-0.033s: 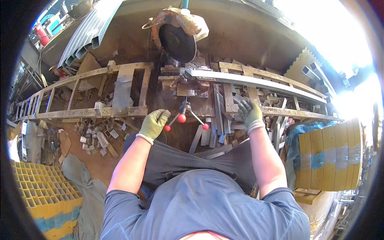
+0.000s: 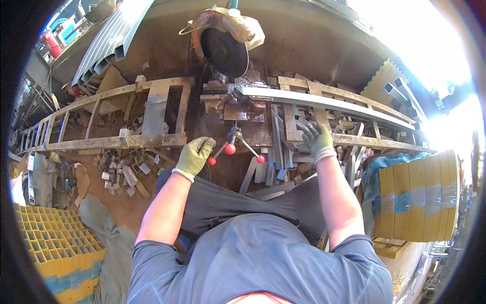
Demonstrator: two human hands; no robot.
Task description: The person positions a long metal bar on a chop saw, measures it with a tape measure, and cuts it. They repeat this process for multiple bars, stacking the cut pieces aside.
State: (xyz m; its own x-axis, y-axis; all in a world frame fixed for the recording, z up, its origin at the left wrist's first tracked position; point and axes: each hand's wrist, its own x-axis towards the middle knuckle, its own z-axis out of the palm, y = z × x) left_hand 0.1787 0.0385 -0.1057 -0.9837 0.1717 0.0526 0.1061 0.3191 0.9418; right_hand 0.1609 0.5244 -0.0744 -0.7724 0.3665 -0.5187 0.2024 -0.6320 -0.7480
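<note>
My left hand (image 2: 195, 157), in a yellow-green work glove, hovers just left of a three-armed handle (image 2: 234, 136) with red ball knobs. Its fingers are loosely bent, and nothing shows in them. My right hand (image 2: 320, 141), gloved alike with grey fingertips, is held over the near rail of the right rack, fingers stretched and slightly apart, holding nothing visible. Beyond the handle sits a metal vise (image 2: 245, 112). A long silver square tube (image 2: 324, 100) runs from the vise to the right. Above it is a cutting machine with a round black part (image 2: 223, 52).
A ladder-like metal rack (image 2: 96, 121) extends left, and another rack (image 2: 354, 140) extends right. Short tube offcuts (image 2: 130, 175) litter the ground. Yellow bundled tubes (image 2: 59, 235) stand at lower left, and a wrapped yellow stack (image 2: 416, 197) at right. Long metal profiles (image 2: 111, 38) lean at upper left.
</note>
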